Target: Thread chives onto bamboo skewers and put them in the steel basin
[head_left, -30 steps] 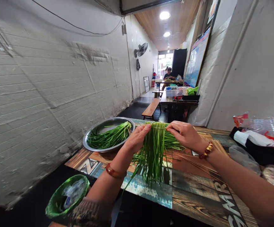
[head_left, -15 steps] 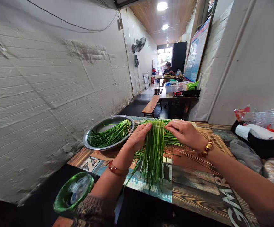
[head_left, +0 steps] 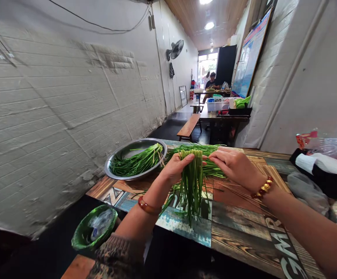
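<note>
My left hand (head_left: 178, 167) is closed around a bunch of green chives (head_left: 194, 186), thumb across the front near the pale cut ends. The long leaves hang down over the table edge side. Close by on the right, my right hand (head_left: 232, 164) pinches thumb to fingers at the bunch's top, on what looks like a thin bamboo skewer, mostly hidden. Behind both hands lie loose chives (head_left: 215, 169) on the table. A metal basin (head_left: 108, 170) at the left holds more chives (head_left: 133, 162), with skewer ends sticking out by their pale ends.
Bamboo skewers (head_left: 269, 174) lie on the patterned wooden table (head_left: 238, 228) at the right. Plastic bags (head_left: 308, 193) and clear containers sit beyond them. A green-lined bin (head_left: 78, 236) stands low left. Farther back are a bench (head_left: 189, 126), another table and a seated person (head_left: 212, 82).
My view has shifted slightly, so the scene sits a little to the right. Both hands stay at the top of the chives; my right hand's fingers have drawn slightly away from the bunch.
</note>
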`<state>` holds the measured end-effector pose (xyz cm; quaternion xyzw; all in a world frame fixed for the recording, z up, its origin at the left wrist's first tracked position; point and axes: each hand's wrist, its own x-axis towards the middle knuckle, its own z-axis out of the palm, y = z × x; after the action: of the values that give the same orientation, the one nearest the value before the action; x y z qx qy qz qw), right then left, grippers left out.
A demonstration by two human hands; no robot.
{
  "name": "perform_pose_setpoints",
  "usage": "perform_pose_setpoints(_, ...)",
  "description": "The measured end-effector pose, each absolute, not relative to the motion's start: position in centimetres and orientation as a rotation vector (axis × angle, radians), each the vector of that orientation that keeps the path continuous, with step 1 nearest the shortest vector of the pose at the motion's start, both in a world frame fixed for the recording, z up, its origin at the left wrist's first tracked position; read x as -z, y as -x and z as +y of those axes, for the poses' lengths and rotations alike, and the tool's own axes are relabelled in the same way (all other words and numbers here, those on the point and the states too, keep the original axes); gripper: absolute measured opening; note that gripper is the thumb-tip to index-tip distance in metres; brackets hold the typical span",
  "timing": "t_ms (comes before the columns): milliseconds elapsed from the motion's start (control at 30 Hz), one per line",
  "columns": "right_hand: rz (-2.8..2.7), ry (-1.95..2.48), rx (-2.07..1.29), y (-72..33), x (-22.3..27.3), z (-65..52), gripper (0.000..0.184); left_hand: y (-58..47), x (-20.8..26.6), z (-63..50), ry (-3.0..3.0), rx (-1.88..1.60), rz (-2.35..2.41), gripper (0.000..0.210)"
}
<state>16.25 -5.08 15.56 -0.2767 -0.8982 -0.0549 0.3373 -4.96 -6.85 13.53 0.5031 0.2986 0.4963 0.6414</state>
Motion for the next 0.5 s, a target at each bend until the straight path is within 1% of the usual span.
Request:
perform_pose_setpoints(200, -2.341, 0.686, 0.098, -16.9, -15.7, -5.3, 0.024, 4.6, -13.8, -7.2, -1.191, -1.023, 0.631, 0.050)
perform_pose_setpoints(367, -2.312, 0.667, 0.073, -17.3, -15.0, -5.3, 0.022, 3.9, -13.7, -7.4, -1.152, -1.018, 0.603, 0.060)
perform_pose_setpoints(500, -2.270, 0.669, 0.072, -17.2, -14.6, -5.7, 0.021, 3.5, -13.8, -7.5, -1.142, -1.019, 0.597, 0.057)
